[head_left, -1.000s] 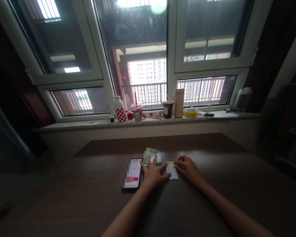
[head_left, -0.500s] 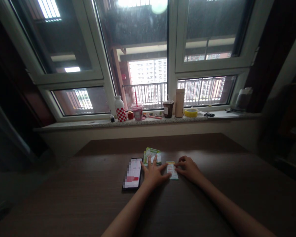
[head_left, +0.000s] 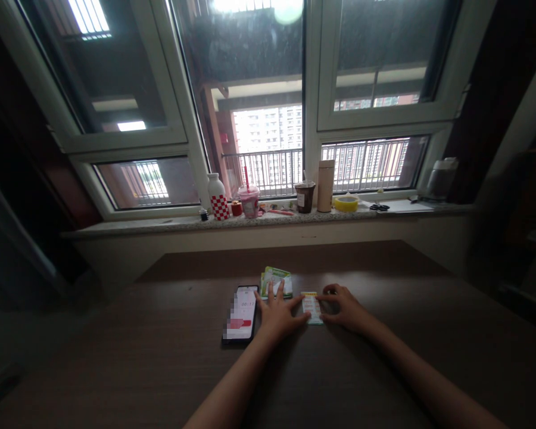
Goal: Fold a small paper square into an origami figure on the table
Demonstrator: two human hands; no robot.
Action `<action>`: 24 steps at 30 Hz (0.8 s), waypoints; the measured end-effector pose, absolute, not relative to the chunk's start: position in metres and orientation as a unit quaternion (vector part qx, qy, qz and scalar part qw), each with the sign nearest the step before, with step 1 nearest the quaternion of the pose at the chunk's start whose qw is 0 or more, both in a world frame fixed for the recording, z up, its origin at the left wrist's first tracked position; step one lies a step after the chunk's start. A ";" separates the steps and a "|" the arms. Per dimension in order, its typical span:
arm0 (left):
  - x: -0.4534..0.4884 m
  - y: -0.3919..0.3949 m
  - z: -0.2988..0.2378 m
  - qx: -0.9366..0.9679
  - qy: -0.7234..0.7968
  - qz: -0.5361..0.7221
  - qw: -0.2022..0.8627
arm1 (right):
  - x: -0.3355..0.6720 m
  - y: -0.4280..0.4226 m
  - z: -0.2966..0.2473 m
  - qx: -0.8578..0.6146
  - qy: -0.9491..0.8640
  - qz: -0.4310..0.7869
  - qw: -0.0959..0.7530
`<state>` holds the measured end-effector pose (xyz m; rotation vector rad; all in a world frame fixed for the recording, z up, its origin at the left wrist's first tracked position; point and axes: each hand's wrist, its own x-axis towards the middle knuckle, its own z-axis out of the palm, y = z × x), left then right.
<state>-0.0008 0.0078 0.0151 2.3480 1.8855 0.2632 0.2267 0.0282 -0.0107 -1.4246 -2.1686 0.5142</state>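
A small pale packet with a yellow top strip and printed lines (head_left: 311,310) lies flat on the table between my two hands. My left hand (head_left: 279,314) is spread flat, its thumb and index fingertip at the packet's left edge. Its other fingers reach over the front of a small stack of green-and-white packets (head_left: 281,277). My right hand (head_left: 343,307) rests at the packet's right edge, thumb and index fingertip apart and touching it, the remaining fingers bent. Left of my left hand lies a phone (head_left: 246,313) showing a running timer, part of its screen pixelated.
The brown table (head_left: 129,357) ends below a window sill (head_left: 174,223). On the sill stand a checkered bottle (head_left: 218,199), a pink drink cup (head_left: 249,202), a dark drink cup (head_left: 304,198), a tan flask (head_left: 325,187), yellow tape (head_left: 346,204) and black-handled scissors (head_left: 379,208).
My right thumb has slid down along the packet's right edge, away from the index finger. The packet has straightened slightly. My left hand stays in place, and the phone's timer has advanced.
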 end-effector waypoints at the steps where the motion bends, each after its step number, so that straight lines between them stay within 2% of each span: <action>1: -0.001 0.008 0.015 0.775 0.624 0.084 0.057 | 0.227 0.027 -0.011 -0.520 -0.795 0.193 0.245; 15: 0.000 0.006 0.018 0.773 0.627 0.077 0.058 | 0.233 0.021 -0.015 -0.494 -0.800 0.219 0.259; 24: -0.003 0.010 0.010 0.779 0.616 0.100 0.067 | 0.230 0.021 -0.018 -0.489 -0.790 0.198 0.314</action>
